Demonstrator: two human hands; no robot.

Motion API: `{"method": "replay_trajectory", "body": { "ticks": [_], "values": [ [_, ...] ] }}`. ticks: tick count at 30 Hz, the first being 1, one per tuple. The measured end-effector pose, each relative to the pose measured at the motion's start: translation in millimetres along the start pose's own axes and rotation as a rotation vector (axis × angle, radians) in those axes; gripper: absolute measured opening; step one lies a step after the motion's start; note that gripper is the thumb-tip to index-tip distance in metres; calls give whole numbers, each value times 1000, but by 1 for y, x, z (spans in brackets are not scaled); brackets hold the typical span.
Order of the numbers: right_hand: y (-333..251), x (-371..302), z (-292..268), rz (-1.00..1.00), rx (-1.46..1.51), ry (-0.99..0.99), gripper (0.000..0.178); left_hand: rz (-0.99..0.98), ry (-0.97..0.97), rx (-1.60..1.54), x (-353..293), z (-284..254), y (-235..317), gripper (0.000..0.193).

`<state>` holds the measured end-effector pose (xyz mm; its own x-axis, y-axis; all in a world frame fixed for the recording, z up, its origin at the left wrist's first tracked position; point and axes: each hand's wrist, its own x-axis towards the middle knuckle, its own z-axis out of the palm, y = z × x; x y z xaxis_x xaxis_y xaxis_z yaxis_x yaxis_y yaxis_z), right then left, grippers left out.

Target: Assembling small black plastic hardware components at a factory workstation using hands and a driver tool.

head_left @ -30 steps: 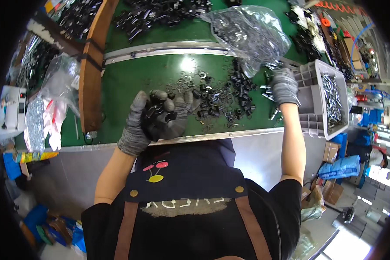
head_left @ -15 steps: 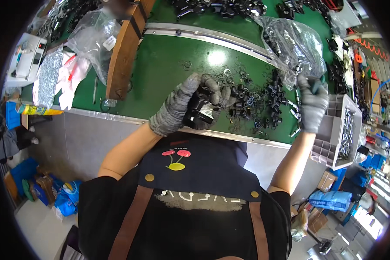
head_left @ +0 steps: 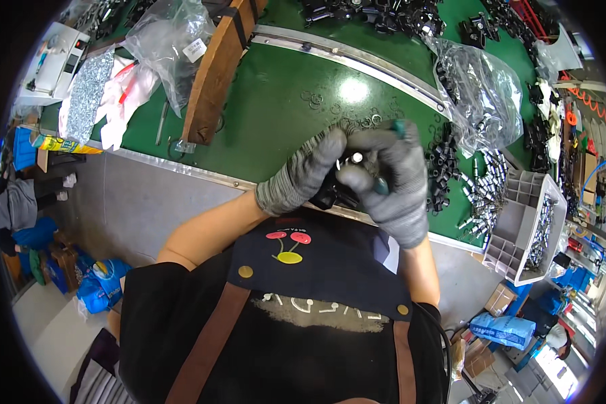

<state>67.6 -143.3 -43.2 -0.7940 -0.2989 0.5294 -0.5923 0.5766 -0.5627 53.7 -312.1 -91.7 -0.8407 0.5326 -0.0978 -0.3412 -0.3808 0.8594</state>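
Grey knit gloves cover both hands, which meet over the near edge of the green table. My left hand [head_left: 306, 168] is closed around a black molded part [head_left: 326, 195], mostly hidden by the fingers. Just to its right, my right hand [head_left: 400, 182] has thumb and forefinger curled around a small silver pin [head_left: 357, 157], whose round bright end points up at the black part. Whether the pin touches that part cannot be seen. Dark green shows on the right glove's fingertips. Beyond the right wrist lie small black cylindrical fittings [head_left: 443, 165] and a heap of silver pins [head_left: 489, 180].
Thin rings [head_left: 313, 99] are scattered on the table [head_left: 276, 128]. A clear plastic bag [head_left: 491, 94] sits at the right, above a grey crate [head_left: 515, 236] of metal pieces. A wooden board [head_left: 212, 87] stands at the left. Black parts [head_left: 377, 13] pile up beyond the metal rail [head_left: 357, 59].
My right hand has come left from beside the bag and pins to my left hand, now with a silver pin in its fingers. The whole view has shifted slightly.
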Motion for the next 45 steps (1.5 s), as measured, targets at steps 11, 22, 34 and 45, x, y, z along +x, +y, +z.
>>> {"method": "replay_trajectory", "body": {
  "ticks": [11,22,34,45],
  "values": [
    [13,-20,-62,459,764,639,110,45,-124,-64,-1,1,0,26],
    [21,55,72,240,1069,603,74,154,-225,116,-9,-21,-6,17],
    [44,66,115,221,954,416,63,239,-288,162,-16,-29,-12,17],
    [46,65,122,233,906,400,63,284,-263,163,-15,-34,-16,17]
  ]
}}
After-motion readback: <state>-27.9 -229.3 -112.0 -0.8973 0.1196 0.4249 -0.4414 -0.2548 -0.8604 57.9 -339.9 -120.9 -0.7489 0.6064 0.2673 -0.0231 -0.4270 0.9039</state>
